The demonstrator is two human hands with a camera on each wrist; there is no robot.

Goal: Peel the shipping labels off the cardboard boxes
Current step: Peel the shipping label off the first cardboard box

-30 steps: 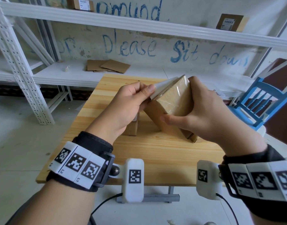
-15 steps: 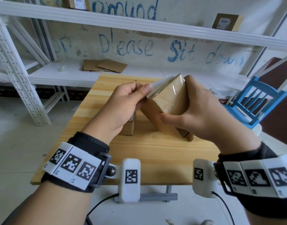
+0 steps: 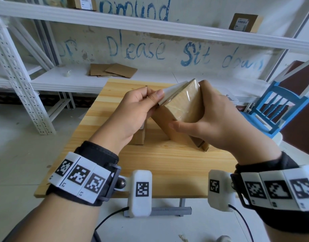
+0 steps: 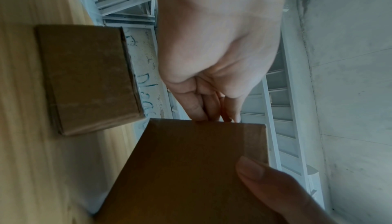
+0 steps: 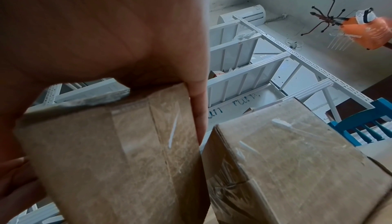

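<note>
Label half off the held box, both of your hands engaged.

Item one: box, cardboard, taped, tilted on edge over the table; your right hand grips it, thumb across the near face, fingers curled over the far side. Item two: label, white, partly lifted from the box's upper left face; your left hand pinches its free edge between thumb and fingers. Item three: second box, small, standing on the table behind your left hand, untouched. Item four: third box, taped, just beside the held one in the right wrist view. Background stock: shelf carrying two labelled boxes; lower shelf with flat cardboard; blue chair to your right.
</note>
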